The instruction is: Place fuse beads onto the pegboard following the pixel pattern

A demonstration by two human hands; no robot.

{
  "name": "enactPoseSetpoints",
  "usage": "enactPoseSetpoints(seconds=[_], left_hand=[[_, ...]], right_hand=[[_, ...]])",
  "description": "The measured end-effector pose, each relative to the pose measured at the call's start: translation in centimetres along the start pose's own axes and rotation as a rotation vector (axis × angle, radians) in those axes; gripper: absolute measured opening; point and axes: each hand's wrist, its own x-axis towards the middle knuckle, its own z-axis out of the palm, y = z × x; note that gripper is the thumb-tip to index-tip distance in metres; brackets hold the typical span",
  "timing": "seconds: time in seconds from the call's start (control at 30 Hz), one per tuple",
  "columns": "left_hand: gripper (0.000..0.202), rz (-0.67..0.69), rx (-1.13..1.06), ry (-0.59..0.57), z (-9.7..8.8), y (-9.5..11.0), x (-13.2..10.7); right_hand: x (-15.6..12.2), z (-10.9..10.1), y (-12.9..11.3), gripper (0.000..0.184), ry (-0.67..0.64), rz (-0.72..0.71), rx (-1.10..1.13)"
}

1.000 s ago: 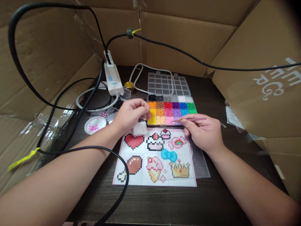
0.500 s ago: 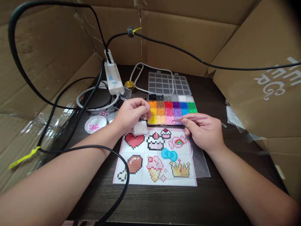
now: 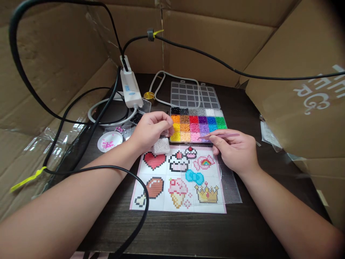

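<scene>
My right hand is closed around pink tweezers. Their tips reach into the light pink section of a divided bead box filled with small beads sorted by colour. Against the box's left edge, my left hand has its fingers curled together; whatever is between them is hidden. Just below it lies a clear container of white beads. A pattern sheet with pixel pictures lies in front, partly under a clear pegboard. On the pegboard sits a light blue bead bow.
A white dish of pink beads stands left, beside a small pegboard. Behind are a power strip, a yellow round tin and the box's open lid. A black cable loops across my left forearm. Cardboard walls surround the table.
Almost nothing differs; the whole view has shifted very slightly. The tweezer tips stay at the light pink beads, and my left hand keeps its place.
</scene>
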Motion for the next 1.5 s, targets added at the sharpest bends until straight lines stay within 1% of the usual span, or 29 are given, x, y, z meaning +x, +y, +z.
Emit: enactPoseSetpoints(seconds=[0.27,0.53,0.63,0.8,0.9,1.1,1.27,1.5], left_hand=[[0.008,0.004,0.002,0.002,-0.1,-0.1,0.0],[0.008,0.008,0.001,0.003,0.0,-0.1,0.0],[0.008,0.011,0.003,0.002,0.0,-0.1,0.0],[0.006,0.013,0.001,0.004,0.0,-0.1,0.0],[0.007,0.014,0.001,-0.002,0.0,-0.2,0.0],[0.006,0.007,0.005,0.002,0.0,-0.2,0.0],[0.007,0.013,0.005,0.002,0.0,-0.2,0.0],[0.006,0.015,0.01,0.001,0.0,-0.1,0.0]], right_hand=[[0.0,0.0,0.0,0.015,-0.001,0.014,0.003],[0.0,-0.2,0.2,0.014,-0.001,0.003,0.076],[-0.2,-0.6,0.1,0.013,-0.049,-0.001,0.103],[-0.7,-1.3,-0.2,0.012,-0.247,-0.008,0.174],[-0.8,-1.4,-0.1,0.011,-0.321,0.013,0.225],[-0.6,-1.4,0.3,0.012,-0.329,0.036,0.197],[-0.5,-1.4,0.2,0.013,-0.333,0.045,0.165],[-0.4,-1.4,0.0,0.011,-0.346,0.044,0.193]])
